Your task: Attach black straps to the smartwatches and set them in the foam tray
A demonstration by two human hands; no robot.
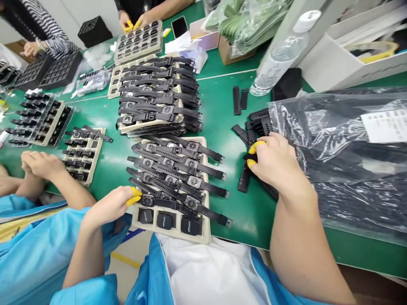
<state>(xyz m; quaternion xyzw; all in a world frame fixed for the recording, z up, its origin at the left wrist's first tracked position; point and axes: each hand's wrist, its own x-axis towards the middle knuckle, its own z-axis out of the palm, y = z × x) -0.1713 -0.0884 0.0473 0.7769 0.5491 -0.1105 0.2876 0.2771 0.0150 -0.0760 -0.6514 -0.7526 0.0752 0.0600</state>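
In front of me lies a beige tray (205, 231) with rows of black smartwatches, straps fitted and backs up. Its nearest row holds three square black watch bodies (164, 220) without straps. My left hand (116, 203), yellow covers on the fingertips, is closed at the tray's left edge on a smartwatch (146, 200). My right hand (276, 165), also in yellow fingertip covers, pinches a black watch strap (250, 157) over a loose pile of straps (259, 123). Part of that pile is hidden beneath the hand.
Stacked trays of strapped watches (159, 97) stand behind my tray. On the right are a large plastic bag (349, 169), a water bottle (282, 55) and a white box (343, 67). A co-worker's hands (44, 163) rest at the left; others work across the table.
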